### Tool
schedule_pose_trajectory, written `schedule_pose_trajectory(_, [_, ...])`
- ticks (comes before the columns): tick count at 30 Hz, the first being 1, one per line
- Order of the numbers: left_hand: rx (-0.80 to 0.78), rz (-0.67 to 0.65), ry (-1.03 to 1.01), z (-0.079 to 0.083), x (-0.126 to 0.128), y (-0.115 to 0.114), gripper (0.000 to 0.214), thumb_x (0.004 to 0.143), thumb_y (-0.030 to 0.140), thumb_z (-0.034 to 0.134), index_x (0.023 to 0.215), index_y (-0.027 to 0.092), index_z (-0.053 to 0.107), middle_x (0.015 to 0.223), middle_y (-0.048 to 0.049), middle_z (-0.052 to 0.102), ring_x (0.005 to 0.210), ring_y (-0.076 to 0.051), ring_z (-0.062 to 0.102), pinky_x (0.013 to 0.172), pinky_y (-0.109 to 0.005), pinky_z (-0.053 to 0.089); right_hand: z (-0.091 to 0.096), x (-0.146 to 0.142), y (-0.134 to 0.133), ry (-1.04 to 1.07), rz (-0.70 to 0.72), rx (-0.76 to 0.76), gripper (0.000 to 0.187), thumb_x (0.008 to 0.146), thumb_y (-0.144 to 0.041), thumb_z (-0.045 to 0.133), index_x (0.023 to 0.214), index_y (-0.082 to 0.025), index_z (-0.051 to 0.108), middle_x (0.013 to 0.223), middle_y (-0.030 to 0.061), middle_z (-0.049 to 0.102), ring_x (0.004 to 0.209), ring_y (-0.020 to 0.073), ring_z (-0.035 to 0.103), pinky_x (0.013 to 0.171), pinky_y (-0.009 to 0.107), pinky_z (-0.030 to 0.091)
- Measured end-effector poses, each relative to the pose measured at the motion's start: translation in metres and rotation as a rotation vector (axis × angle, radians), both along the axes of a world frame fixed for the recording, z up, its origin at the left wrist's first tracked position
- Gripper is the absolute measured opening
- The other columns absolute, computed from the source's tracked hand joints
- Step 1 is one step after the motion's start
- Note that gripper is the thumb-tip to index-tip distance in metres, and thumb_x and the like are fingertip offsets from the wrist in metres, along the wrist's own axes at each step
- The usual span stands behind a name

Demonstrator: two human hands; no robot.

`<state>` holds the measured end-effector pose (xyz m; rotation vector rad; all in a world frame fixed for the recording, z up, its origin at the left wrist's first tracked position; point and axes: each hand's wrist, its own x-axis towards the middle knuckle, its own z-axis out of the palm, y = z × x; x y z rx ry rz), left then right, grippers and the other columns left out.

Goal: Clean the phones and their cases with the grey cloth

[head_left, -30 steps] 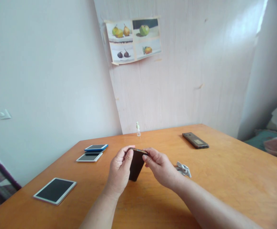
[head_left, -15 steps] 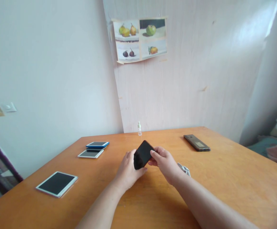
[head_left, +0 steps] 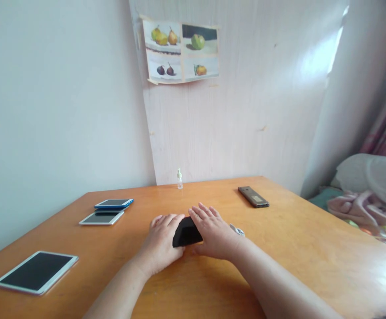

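Observation:
A black smartphone (head_left: 187,232), its dark screen facing me, is between my hands just above the middle of the wooden table (head_left: 193,288). My left hand (head_left: 163,239) grips its left end, thumb along the near edge and fingers over the far side. Around the right end is my right hand (head_left: 213,230), with the thumb low and the fingers reaching over the far edge. Both ends of the phone are hidden by the hands. Partly behind my right wrist lies a small white-and-grey item (head_left: 237,230), perhaps a bundled cable.
A white tablet (head_left: 35,271) lies at the near left. Farther back, a blue-edged tablet (head_left: 113,203) partly overlaps another white tablet (head_left: 102,218). A small clear spray bottle (head_left: 179,179) stands by the wall, and a dark phone (head_left: 253,196) lies face down at the back right.
The phone has gone from a tilted, raised pose to a lower, more level one. My right hand has shifted from pinching its edge to wrapping its right end. The view has turned right.

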<state>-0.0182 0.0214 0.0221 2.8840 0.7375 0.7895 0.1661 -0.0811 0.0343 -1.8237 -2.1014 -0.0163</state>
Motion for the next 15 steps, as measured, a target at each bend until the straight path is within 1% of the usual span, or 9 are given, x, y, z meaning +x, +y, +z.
schedule_pose_trajectory(2, [0.025, -0.009, 0.000, -0.001, 0.000, 0.002, 0.066, 0.064, 0.022, 0.067, 0.127, 0.027, 0.051, 0.123, -0.0074, 0.062, 0.114, -0.029, 0.055, 0.108, -0.047, 0.030, 0.005, -0.006, 0.000, -0.038, -0.012, 0.046, 0.094, 0.069, -0.037, 0.069, 0.151, -0.012, 0.030, 0.148, 0.0182, 0.041, 0.138, 0.0347, 0.031, 0.113, 0.050, 0.021])
schedule_pose_trajectory(4, [0.052, -0.018, -0.009, -0.001, -0.001, 0.003, 0.064, 0.066, 0.023, 0.066, 0.128, 0.027, 0.051, 0.124, -0.0073, 0.062, 0.115, -0.029, 0.055, 0.109, -0.048, 0.029, 0.012, -0.011, -0.001, -0.080, -0.021, 0.091, 0.086, 0.069, -0.033, 0.066, 0.147, -0.012, 0.035, 0.136, 0.0180, 0.052, 0.125, 0.0331, 0.044, 0.105, 0.047, 0.031])
schedule_pose_trajectory(6, [0.092, -0.026, -0.045, 0.000, -0.002, 0.005, 0.066, 0.070, 0.025, 0.066, 0.133, 0.028, 0.048, 0.130, -0.0077, 0.060, 0.121, -0.030, 0.053, 0.111, -0.049, 0.028, 0.018, -0.016, -0.001, -0.116, -0.059, 0.125, 0.075, 0.068, -0.033, 0.065, 0.138, -0.013, 0.046, 0.122, 0.0165, 0.059, 0.113, 0.0324, 0.051, 0.097, 0.045, 0.037])
schedule_pose_trajectory(9, [0.157, 0.032, -0.181, 0.004, -0.004, 0.009, 0.076, 0.075, 0.034, 0.067, 0.145, 0.026, 0.036, 0.145, -0.0107, 0.048, 0.133, -0.032, 0.043, 0.112, -0.049, 0.029, 0.025, -0.013, -0.002, -0.100, -0.193, 0.176, 0.058, 0.066, -0.038, 0.067, 0.118, -0.015, 0.059, 0.106, 0.0152, 0.063, 0.102, 0.0327, 0.055, 0.090, 0.045, 0.039])
schedule_pose_trajectory(10, [0.169, 0.070, -0.225, 0.004, -0.004, 0.010, 0.079, 0.077, 0.037, 0.067, 0.147, 0.025, 0.032, 0.147, -0.0120, 0.045, 0.135, -0.033, 0.040, 0.112, -0.049, 0.030, 0.026, -0.008, -0.002, -0.062, -0.246, 0.184, 0.055, 0.065, -0.041, 0.068, 0.113, -0.016, 0.061, 0.102, 0.0149, 0.063, 0.099, 0.0326, 0.056, 0.087, 0.044, 0.040])
schedule_pose_trajectory(12, [0.168, 0.142, -0.272, 0.004, -0.005, 0.014, 0.080, 0.079, 0.040, 0.066, 0.148, 0.024, 0.029, 0.146, -0.0136, 0.045, 0.135, -0.033, 0.041, 0.111, -0.050, 0.032, 0.029, 0.006, -0.002, 0.067, -0.334, 0.168, 0.051, 0.066, -0.048, 0.070, 0.107, -0.017, 0.064, 0.097, 0.0138, 0.065, 0.093, 0.0311, 0.058, 0.080, 0.041, 0.042])
schedule_pose_trajectory(15, [0.119, 0.186, -0.231, -0.004, -0.004, 0.019, 0.066, 0.083, 0.040, 0.061, 0.143, 0.023, 0.039, 0.138, -0.0136, 0.053, 0.129, -0.033, 0.047, 0.107, -0.050, 0.037, 0.029, 0.034, -0.005, 0.340, -0.409, 0.118, 0.046, 0.068, -0.054, 0.071, 0.098, -0.020, 0.067, 0.087, 0.0097, 0.066, 0.081, 0.0268, 0.061, 0.070, 0.036, 0.041])
